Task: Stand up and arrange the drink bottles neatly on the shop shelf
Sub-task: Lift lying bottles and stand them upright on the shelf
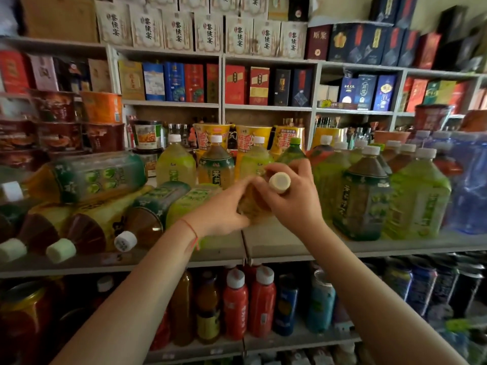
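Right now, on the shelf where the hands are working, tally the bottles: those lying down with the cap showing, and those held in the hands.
Lying bottles, cap showing: 4
Held bottle, gripped by left hand and right hand: 1
Total: 5

My two forearms are bare right up to the frame's lower edge, no sleeves showing. A thin red string bracelet point(191, 229) loops my left wrist, a loose end trailing below it. My left hand point(221, 209) and right hand point(292, 196) wear no gloves or rings.
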Motion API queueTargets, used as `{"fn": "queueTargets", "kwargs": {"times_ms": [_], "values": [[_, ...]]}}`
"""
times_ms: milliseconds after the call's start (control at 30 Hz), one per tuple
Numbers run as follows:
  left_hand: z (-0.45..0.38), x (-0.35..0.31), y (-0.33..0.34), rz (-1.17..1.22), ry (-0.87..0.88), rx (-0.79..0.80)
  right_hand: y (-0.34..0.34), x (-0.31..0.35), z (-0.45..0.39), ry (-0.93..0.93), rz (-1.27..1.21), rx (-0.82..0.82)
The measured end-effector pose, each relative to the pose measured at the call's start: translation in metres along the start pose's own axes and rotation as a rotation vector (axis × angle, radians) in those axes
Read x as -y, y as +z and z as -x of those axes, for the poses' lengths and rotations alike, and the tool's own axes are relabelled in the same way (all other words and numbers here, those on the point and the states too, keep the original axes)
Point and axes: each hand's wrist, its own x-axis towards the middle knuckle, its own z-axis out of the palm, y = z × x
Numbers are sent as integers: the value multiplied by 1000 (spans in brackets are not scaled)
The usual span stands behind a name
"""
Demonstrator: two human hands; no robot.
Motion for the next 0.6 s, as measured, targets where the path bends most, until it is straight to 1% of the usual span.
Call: {"fn": "queueTargets", "kwargs": {"times_ms": [33,67,167,200,267,367,500,600], "values": [[-6,-4,10,64,5,-16,-3,-1,-6,22,-41,-37],[-13,-8,21,138,-4,-66,-6,-1,-12,38,-69,-71],[-38,-15,52,312,-51,-260,-11,0,-29,121,-81,-131],[-48,-18,60,341,-76,-291,-15,-5,-38,162,-66,-130],[-60,-19,65,374,-118,-285,-17,-11,-50,242,-16,-96],[-81,-25,69,365,-163,-276,-17,-31,-63,284,26,-34],[-101,-25,76,290,-168,-319,-5,-59,-65,205,159,62],[-111,-22,85,224,-219,-358,3,-81,-63,161,191,41]]}}
